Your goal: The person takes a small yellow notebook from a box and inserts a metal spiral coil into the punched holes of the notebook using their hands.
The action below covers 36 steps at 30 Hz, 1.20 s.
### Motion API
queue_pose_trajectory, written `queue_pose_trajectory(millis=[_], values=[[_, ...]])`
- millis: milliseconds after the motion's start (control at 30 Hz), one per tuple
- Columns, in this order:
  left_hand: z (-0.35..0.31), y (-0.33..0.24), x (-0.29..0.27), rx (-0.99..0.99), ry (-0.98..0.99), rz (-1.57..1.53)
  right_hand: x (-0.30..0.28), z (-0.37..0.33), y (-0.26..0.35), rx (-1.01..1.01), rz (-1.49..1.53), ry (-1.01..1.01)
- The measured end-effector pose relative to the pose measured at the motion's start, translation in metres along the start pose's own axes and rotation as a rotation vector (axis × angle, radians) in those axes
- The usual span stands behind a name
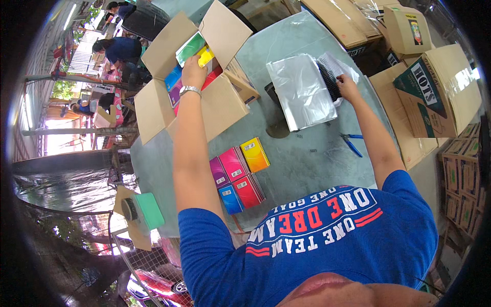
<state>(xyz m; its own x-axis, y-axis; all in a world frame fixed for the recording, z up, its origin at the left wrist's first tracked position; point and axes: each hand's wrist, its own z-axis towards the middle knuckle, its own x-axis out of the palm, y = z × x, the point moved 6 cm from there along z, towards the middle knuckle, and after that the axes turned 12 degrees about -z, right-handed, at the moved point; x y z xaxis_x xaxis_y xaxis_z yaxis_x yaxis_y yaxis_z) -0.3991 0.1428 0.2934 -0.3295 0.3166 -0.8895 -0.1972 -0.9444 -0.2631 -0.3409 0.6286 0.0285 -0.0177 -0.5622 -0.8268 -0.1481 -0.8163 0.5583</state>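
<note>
My left hand [193, 72], with a watch at the wrist, reaches into an open cardboard box [221, 107] at the upper left. Its fingers are closed on the lower edge of a green notebook [190, 47]. Beside it in the box lie a yellow notebook [205, 55] and blue, purple and red ones. Across the table, my right hand [348, 87] has its fingers bent against a bundle of black spiral coils [328, 79], next to a stack of clear plastic bags [302, 94]. Several spiral notebooks, including a yellow one [254, 154] and a red one [246, 191], lie in rows nearer me.
Blue-handled pliers [352, 144] and small loose coil pieces [313, 151] lie on the grey-green table [307, 171]. Large cardboard boxes [434, 94] stand along the right. A green container [149, 211] sits at the left edge. Other people [123, 51] are in the left background.
</note>
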Motion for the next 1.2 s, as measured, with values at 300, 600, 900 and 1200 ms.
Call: queue_pose_trajectory(millis=[300,600,900,1200], values=[[-0.005,0.008,0.006,-0.03,0.134,0.138,0.005,0.004,-0.003,0.075,0.033,0.081],[-0.045,-0.002,-0.104,-0.174,-0.223,-0.098,-0.004,-0.002,0.022,-0.011,0.093,0.064],[-0.302,-0.136,0.001,-0.369,0.571,-1.106,-0.025,0.0,0.007,-0.02,0.242,-0.049],[-0.358,-0.242,0.013,-0.326,0.776,-0.975,-0.088,-0.197,0.146,-0.74,0.375,0.498]])
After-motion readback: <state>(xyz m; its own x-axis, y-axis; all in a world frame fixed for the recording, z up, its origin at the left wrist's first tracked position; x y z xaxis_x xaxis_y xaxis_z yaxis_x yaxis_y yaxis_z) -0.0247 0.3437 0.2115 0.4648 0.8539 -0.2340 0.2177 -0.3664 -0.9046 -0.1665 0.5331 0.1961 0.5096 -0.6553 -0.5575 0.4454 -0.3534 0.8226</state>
